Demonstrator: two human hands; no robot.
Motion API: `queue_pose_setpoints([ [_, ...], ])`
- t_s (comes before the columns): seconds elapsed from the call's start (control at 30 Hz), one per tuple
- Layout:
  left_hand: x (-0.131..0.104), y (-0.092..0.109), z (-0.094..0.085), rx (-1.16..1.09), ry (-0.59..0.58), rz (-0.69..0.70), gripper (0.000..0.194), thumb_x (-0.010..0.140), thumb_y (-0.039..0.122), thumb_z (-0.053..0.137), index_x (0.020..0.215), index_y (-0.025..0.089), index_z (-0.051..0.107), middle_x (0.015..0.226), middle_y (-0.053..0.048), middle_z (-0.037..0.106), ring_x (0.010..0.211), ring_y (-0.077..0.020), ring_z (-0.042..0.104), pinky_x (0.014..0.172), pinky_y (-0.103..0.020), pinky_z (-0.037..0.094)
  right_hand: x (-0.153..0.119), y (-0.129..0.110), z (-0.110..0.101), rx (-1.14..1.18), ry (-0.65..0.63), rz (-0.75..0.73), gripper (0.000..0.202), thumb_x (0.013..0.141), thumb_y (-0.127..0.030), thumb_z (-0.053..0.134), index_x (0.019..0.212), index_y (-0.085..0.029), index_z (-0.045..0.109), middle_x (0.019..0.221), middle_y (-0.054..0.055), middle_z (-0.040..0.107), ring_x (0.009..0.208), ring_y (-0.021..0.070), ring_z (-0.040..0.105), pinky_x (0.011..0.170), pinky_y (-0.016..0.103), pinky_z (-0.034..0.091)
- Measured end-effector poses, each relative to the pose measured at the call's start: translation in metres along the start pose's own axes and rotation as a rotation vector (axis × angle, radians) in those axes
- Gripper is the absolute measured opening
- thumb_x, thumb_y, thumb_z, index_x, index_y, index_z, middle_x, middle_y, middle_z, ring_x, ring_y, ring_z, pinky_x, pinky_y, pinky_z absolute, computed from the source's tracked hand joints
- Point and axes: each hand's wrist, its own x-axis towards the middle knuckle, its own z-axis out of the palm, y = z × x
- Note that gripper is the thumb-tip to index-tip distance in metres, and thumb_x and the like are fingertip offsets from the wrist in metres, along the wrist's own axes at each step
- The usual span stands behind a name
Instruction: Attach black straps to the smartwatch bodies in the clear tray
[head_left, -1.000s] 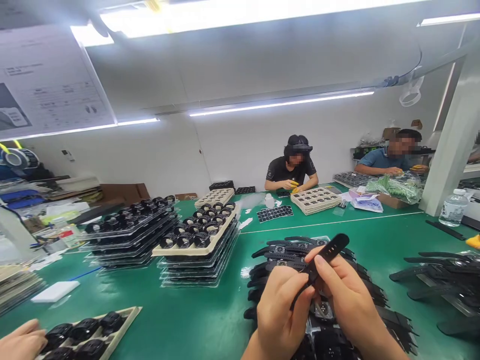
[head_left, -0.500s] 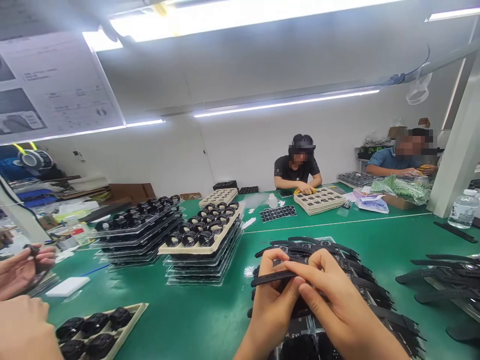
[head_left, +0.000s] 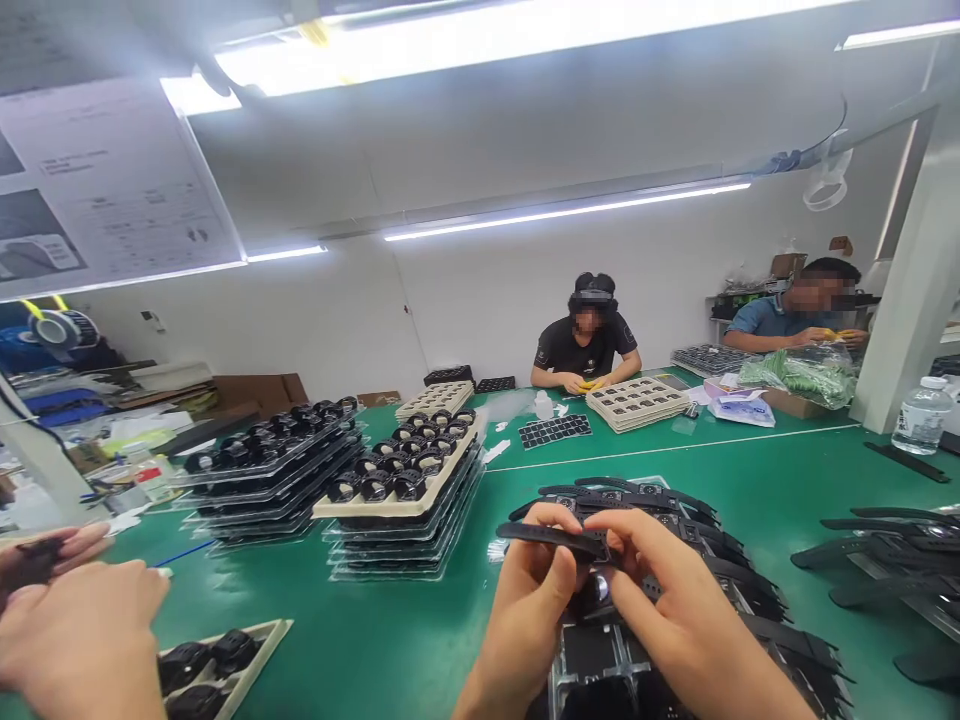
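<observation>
- At the far left a co-worker's hands (head_left: 75,630) work over a tray of black watch bodies (head_left: 217,665), well apart from your grips; keep your elbows in so you do not crowd them.
- Your left hand (head_left: 525,620) grips narrow, thumb and fingertips pinched on the black watch strap (head_left: 551,538), which lies level above that grip and runs out past it to the left. Hold it close to the joint end, not the free tip, so the strap cannot flex away.
- Between the two grips sits the watch body (head_left: 596,588); as I judge it, the strap end should meet its lug square, so look before you press.
- Your right hand (head_left: 667,625) grips the body and strap from the right, fingers curled close. Steady with it, pushing gently.
- Just beyond and right of both grips lies the pile of strapped watches (head_left: 720,570) on the green table (head_left: 420,640); keep the work lifted clear of it.
</observation>
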Motion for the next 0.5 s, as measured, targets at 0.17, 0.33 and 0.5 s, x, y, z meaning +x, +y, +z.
queue_pose_setpoints([
  [0.17, -0.001, 0.022, -0.011, 0.141, -0.244, -0.213, 0.037, 0.087, 0.034, 0.084, 0.116, 0.024, 0.063, 0.104, -0.004, 0.062, 0.08, -0.0125, 0.06, 0.064, -0.019, 0.054, 0.0, -0.001, -0.01, -0.081, -0.039, 0.071, 0.036, 0.091, -0.01, 0.047, 0.115, -0.025, 0.068, 0.107, 0.002, 0.07, 0.092, 0.0179, 0.068, 0.082, 0.03, 0.056],
  [0.33, -0.002, 0.03, -0.011, 0.199, -0.162, -0.203, 0.027, 0.091, 0.034, 0.079, 0.11, 0.023, 0.064, 0.086, 0.003, 0.058, 0.052, -0.0028, 0.047, 0.046, -0.014, 0.043, -0.006, -0.009, -0.017, -0.078, -0.138, -0.029, 0.044, 0.094, -0.009, 0.05, 0.131, -0.029, 0.066, 0.118, 0.004, 0.069, 0.107, 0.0199, 0.068, 0.093, 0.032, 0.058],
  [0.5, -0.005, 0.035, 0.01, 0.437, -0.144, -0.151, 0.027, 0.086, 0.033, 0.084, 0.107, 0.019, 0.073, 0.098, -0.004, 0.07, 0.089, -0.0153, 0.064, 0.081, -0.022, 0.054, -0.007, -0.014, -0.017, -0.096, -0.166, -0.149, 0.06, 0.095, -0.016, 0.063, 0.151, -0.036, 0.053, 0.131, 0.005, 0.067, 0.12, 0.0236, 0.066, 0.102, 0.036, 0.057],
])
